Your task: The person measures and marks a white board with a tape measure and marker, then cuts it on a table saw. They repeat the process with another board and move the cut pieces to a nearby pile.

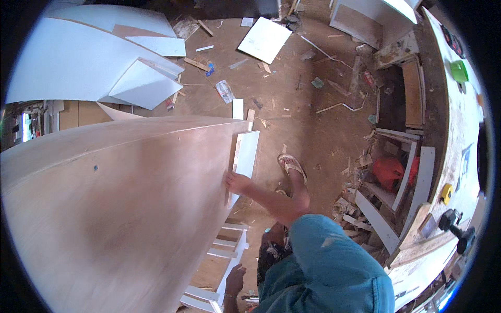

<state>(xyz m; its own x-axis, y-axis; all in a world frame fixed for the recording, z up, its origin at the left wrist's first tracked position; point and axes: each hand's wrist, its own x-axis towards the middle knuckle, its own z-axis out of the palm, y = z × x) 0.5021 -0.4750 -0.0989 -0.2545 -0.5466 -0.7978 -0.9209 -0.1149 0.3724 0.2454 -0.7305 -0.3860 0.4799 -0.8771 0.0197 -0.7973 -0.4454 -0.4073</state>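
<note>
A large pale wooden panel structure (pixel 120 193) fills the left side. My right hand (pixel 237 182) is at its right edge, fingers bent against it beside a narrow white board (pixel 245 154) with a raw wood edge; the fingertips are partly hidden, and it looks closed on that edge. My left hand (pixel 235 279) hangs lower down beside the panel, near a white slatted frame (pixel 237 253), its fingers loosely bent and apart, with nothing visible in them.
White sheets (pixel 78 62) lean at the upper left. A loose white square (pixel 263 39) and offcuts litter the floor (pixel 292 125). A long bench (pixel 449 156) on the right holds a tape measure (pixel 446 193), a green roll (pixel 459 71) and a black tool (pixel 456 229), with scrap boards (pixel 376 219) beside it.
</note>
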